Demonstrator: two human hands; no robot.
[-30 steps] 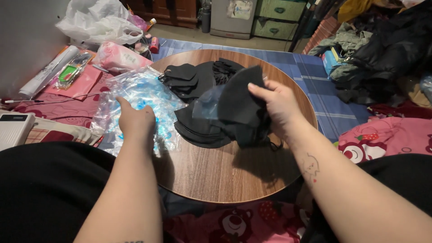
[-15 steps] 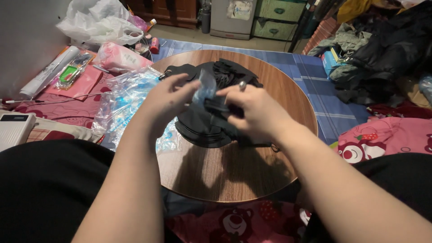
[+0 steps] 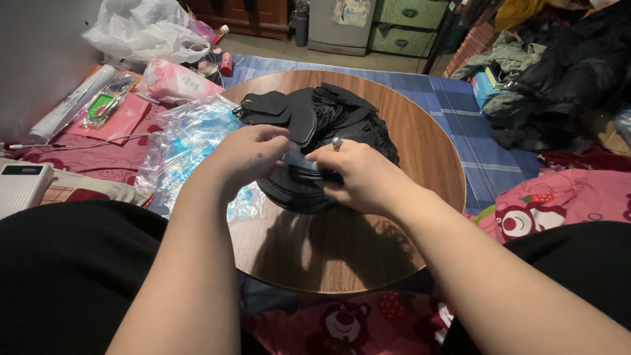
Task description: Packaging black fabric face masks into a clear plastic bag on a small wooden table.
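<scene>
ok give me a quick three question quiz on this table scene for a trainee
1. True or false: both hands work over the black fabric pile.
2. Which hand wears a ring? A left hand B right hand
3. What lies at the round wooden table's left edge?

Key: 1 true. 2 B. 3 a clear plastic bag with blue print.
</scene>
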